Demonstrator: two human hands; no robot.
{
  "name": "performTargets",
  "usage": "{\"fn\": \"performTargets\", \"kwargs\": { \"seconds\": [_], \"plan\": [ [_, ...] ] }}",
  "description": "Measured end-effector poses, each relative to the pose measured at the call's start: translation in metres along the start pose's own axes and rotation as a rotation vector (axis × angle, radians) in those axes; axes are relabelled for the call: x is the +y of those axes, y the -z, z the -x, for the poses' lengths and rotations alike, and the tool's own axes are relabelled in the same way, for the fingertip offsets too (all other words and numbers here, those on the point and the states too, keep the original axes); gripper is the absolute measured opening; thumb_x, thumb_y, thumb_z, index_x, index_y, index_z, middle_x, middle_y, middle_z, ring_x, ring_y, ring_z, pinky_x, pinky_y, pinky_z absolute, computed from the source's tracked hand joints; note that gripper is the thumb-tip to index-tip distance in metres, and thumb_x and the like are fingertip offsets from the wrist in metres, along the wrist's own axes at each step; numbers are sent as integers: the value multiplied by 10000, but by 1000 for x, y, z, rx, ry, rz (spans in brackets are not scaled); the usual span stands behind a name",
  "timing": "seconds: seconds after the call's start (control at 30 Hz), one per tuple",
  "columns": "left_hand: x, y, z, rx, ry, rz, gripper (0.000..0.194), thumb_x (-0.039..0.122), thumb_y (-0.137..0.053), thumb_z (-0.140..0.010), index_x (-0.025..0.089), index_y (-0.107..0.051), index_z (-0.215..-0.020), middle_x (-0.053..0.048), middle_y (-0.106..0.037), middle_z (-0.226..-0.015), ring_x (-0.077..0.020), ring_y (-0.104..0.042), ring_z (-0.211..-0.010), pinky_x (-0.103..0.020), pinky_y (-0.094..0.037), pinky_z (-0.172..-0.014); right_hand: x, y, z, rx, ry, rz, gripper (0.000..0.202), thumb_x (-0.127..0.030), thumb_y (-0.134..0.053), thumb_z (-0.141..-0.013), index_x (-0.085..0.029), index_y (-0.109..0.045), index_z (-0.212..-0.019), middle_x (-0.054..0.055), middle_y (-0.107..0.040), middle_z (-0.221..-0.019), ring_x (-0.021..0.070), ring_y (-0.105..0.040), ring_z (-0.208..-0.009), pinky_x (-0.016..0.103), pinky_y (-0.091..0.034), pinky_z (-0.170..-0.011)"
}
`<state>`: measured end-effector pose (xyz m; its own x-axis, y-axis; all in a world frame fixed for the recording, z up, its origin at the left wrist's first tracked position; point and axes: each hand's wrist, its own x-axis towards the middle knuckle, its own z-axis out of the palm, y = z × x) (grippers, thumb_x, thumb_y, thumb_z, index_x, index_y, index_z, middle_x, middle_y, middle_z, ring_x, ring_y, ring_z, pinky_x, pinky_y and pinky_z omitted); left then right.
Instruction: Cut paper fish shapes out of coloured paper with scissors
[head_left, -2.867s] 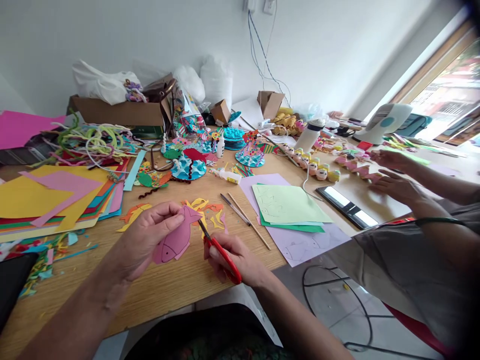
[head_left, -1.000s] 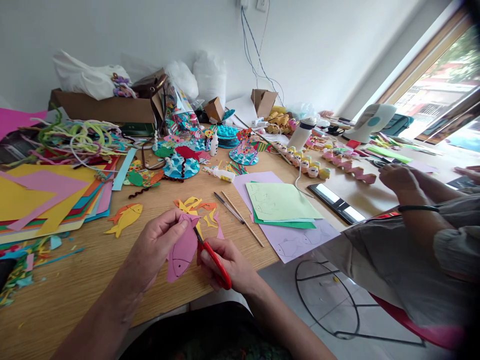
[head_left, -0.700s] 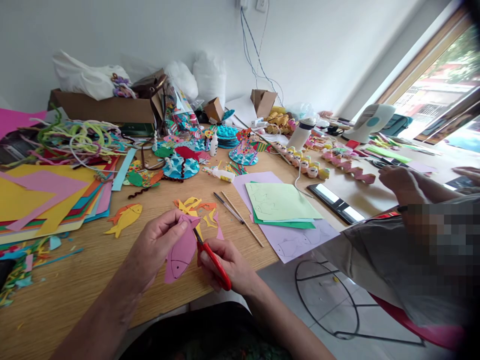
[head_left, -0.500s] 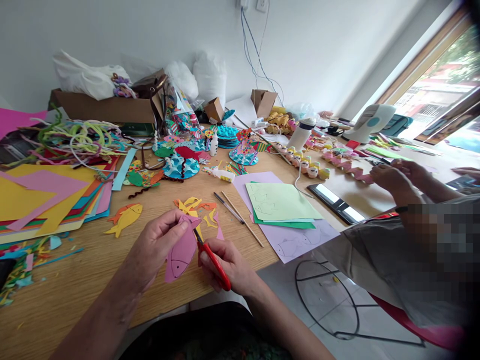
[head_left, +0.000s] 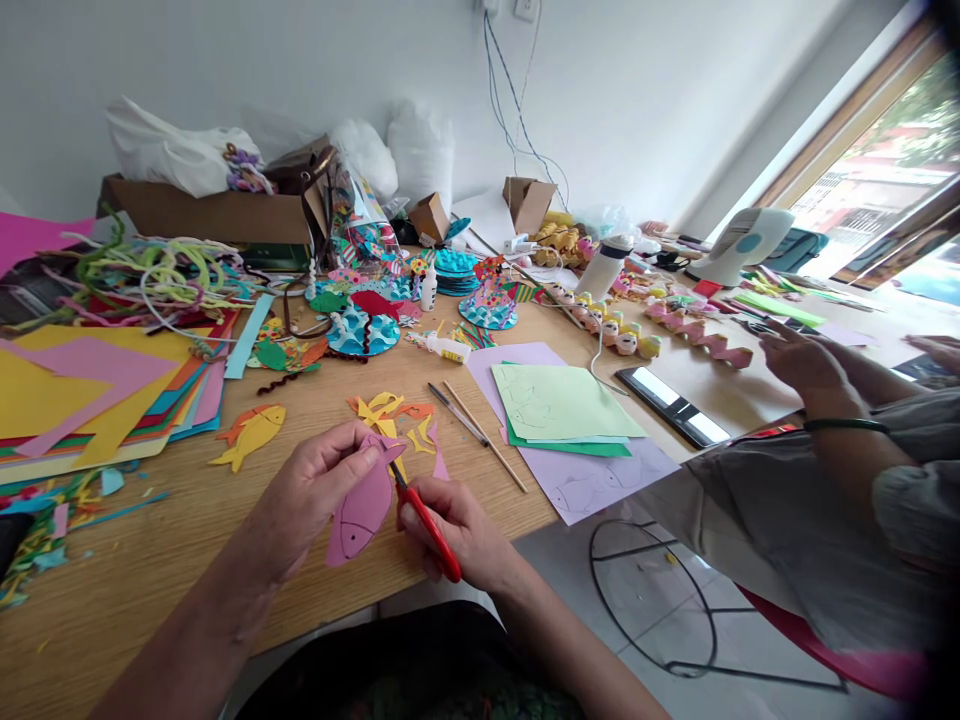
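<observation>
My left hand (head_left: 311, 495) pinches a pink paper fish (head_left: 364, 512) near its tail, its drawn eye and gill line facing up. Red-handled scissors (head_left: 427, 525) are gripped in my right hand (head_left: 457, 530), with their blades at the tail edge of the fish. Behind both hands lie yellow and orange paper scraps (head_left: 382, 408). A yellow and orange paper fish (head_left: 259, 432) rests on the wooden table (head_left: 180, 540) to the left.
Stacked coloured paper (head_left: 97, 380) lies left; pale green paper (head_left: 562, 402), a pen (head_left: 456, 412) and a stick (head_left: 495, 450) lie right. A phone (head_left: 671, 405) is near another person's hands (head_left: 806, 365). Fish decorations (head_left: 364, 330) and a glue bottle (head_left: 448, 348) stand behind.
The pink fish has shifted slightly left at its head, and its tail has tilted a little by the scissors. The other person's hands have moved right.
</observation>
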<state>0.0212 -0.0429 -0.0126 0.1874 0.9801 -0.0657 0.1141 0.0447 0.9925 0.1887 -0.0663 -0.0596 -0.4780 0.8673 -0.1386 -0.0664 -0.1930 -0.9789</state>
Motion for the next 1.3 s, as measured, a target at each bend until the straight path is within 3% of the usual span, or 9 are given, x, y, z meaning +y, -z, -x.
{"fn": "performTargets", "kwargs": {
  "seconds": [0.47,0.77,1.3],
  "plan": [
    [2,2,2,-30,18,-48,284,450,-601,-758,188,-558,-660,54,-459,-596,-114,-361,-567,-231,-296,-518,2,-1,2,61,77,104,432,-547,-626,-809,-183,-466,-640,-49,-392,-551,79,-349,-511,207,-241,-454],
    [-3,4,1,-77,16,-86,283,439,-586,-770,193,-513,-649,60,-435,-594,-108,-355,-557,-226,-291,-510,0,-1,2,48,102,168,472,-600,-565,-831,-191,-440,-632,-47,-391,-555,84,-347,-519,211,-253,-466],
    [-1,-2,1,23,-29,-90,244,406,-589,-742,194,-548,-628,56,-440,-552,-104,-359,-509,-209,-282,-457,-1,-1,3,40,87,175,436,-571,-571,-829,-187,-460,-655,-50,-397,-562,82,-357,-520,204,-275,-470]
  ]
}}
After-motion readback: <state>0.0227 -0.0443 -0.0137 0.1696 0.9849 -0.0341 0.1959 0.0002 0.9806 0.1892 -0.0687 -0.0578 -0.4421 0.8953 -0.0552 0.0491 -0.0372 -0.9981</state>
